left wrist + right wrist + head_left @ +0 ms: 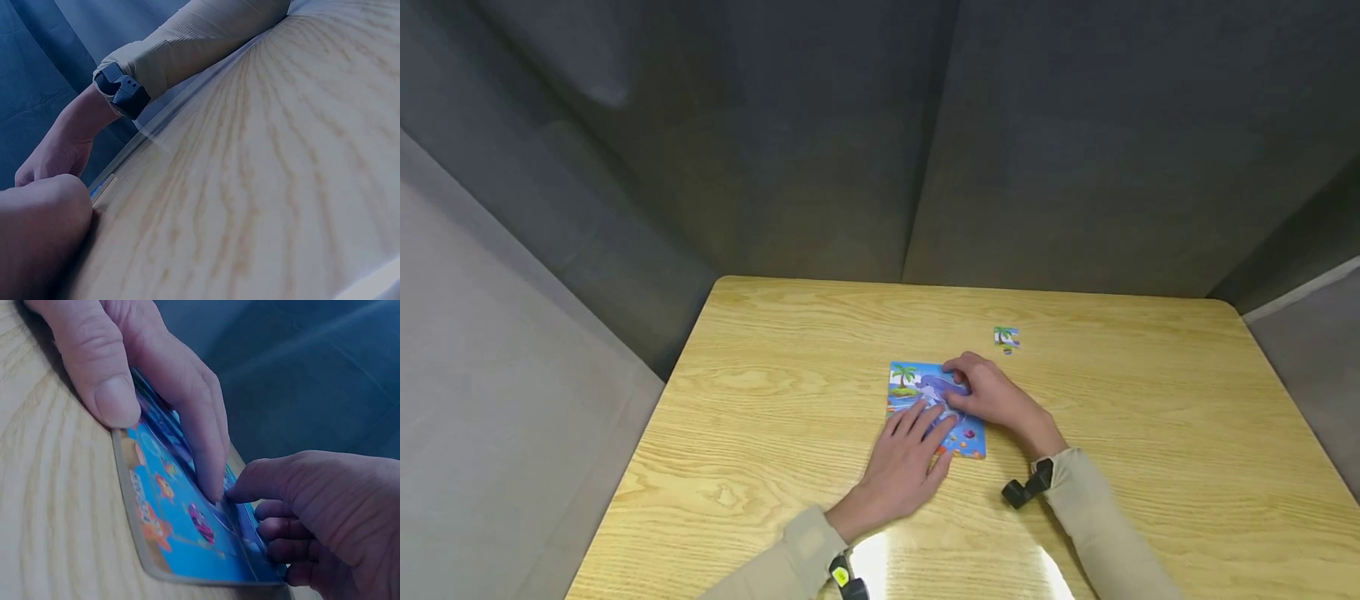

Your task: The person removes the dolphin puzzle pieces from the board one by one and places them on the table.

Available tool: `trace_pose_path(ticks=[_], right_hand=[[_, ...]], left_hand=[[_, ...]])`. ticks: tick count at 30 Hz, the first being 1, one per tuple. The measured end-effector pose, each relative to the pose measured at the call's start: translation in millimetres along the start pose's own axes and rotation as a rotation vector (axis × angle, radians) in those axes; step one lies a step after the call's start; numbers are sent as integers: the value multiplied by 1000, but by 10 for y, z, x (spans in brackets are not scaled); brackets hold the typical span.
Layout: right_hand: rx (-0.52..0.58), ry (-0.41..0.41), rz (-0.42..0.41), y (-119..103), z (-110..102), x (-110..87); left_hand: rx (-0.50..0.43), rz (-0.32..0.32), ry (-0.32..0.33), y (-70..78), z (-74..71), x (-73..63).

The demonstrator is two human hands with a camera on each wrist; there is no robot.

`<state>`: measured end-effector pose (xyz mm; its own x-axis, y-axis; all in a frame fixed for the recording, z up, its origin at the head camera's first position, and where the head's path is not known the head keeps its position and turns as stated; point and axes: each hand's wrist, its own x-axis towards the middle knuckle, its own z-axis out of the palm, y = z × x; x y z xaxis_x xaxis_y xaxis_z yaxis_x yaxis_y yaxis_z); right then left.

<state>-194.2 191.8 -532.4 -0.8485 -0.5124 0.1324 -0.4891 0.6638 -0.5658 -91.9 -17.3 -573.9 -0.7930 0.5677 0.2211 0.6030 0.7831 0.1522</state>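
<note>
A square jigsaw puzzle [972, 446] with a blue sea picture, a dolphin and a palm tree lies flat on the table. My left hand [902, 471] rests on its lower left part with fingers extended across the picture; in the right wrist view the thumb [117, 403] is at the board's near edge. My right hand [992, 392] is at the upper right corner, fingers curled around the edge and thumb on the picture. In the right wrist view its thumb [262, 478] nearly meets the left fingertips. The hands cover much of the dolphin.
A loose jigsaw piece [1006, 335] with a palm tree lies on the wooden table [760, 400] beyond my right hand. Dark curtain panels [820, 167] stand behind the table's far edge, and grey panels [497, 400] flank it.
</note>
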Motion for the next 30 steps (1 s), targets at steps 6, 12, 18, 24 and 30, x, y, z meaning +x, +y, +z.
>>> trace_pose_path(ticks=[6, 12, 18, 24, 30], right_hand=[[15, -7, 1, -27, 28, 30], [17, -9, 22, -53, 81, 9], [57, 0, 68, -84, 120, -5], [82, 5, 83, -91, 112, -6], [61, 2, 85, -103, 131, -7]], left_hand=[[7, -4, -4, 9, -3, 2], [-15, -12, -35, 22, -22, -53], [-25, -18, -46, 32, -44, -97], [-20, -14, -40, 30, -49, -96], [-10, -14, -34, 24, -33, -98]])
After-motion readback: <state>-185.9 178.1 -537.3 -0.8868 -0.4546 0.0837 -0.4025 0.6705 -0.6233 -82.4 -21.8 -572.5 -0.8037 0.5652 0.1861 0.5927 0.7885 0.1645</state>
